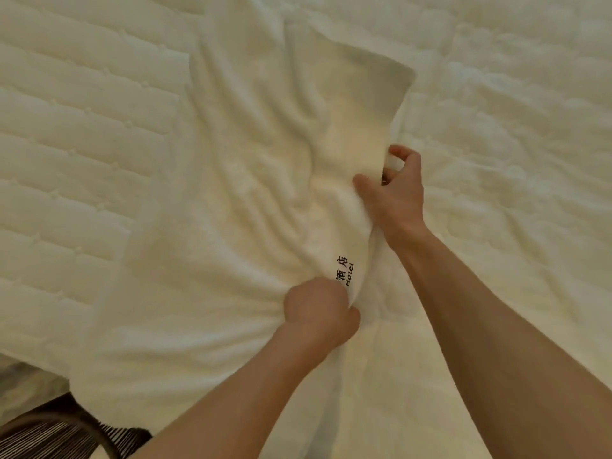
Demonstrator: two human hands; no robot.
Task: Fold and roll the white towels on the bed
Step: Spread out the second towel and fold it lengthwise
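Quilted white bed (513, 127) fills nearly the whole view, with stitched rows on the left and a puffier pattern on the right. Its near-left edge shows at the bottom corner.

White towel (231, 160) lies spread on the bed from near left to far centre, wrinkled, with creases fanning toward the middle. Its right side is lifted off the bed into a raised flap, and the flap's far corner stands up at far centre-right. The rest of the towel lies flat on the bed, its near-left corner reaching the bed edge.

Two bare forearms come in from the near side, the right one longer and reaching farther.

Right hand (394, 193), centre-right, holds the raised flap. Grip: thumb on the near face, fingers curled over the flap's right edge, pinching the cloth between them.

Left hand (319, 313) is nearer, at the centre, low on the towel. Grip: a fist bunched tight on towel cloth, with creases radiating from it.

Black lettering (344, 271) is printed on the towel between the two hands, just above the left hand; it reads "Hotel" under two characters.

A dark striped thing (49, 435) sits off the bed at the near-left corner; I cannot tell what it is.
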